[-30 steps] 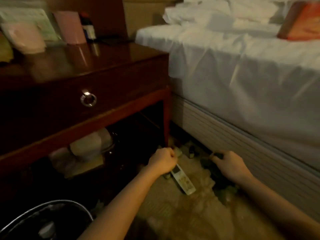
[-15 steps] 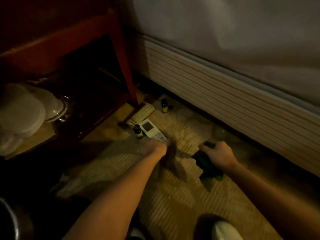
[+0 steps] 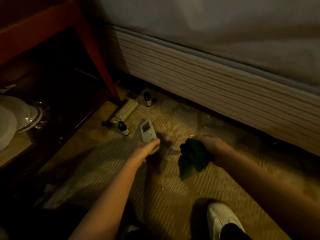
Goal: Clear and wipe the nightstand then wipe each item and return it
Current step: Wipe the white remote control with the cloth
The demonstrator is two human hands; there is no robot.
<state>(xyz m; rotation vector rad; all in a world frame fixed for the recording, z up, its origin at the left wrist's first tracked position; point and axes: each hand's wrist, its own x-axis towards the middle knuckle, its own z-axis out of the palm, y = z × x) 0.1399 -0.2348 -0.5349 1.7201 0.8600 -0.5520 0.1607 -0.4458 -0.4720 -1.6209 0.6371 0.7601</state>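
Dark green cloth (image 3: 194,157) hangs bunched from the right hand (image 3: 210,144), whose fingers curl round it just above the carpet (image 3: 173,191). The left hand (image 3: 147,149) is blurred; its fingers seem to close on the near end of the white remote (image 3: 147,130), though I cannot tell how firmly. Beyond those fingers stand two small dark bottles (image 3: 123,128) and a second remote (image 3: 125,111) beside the nightstand leg (image 3: 102,66).
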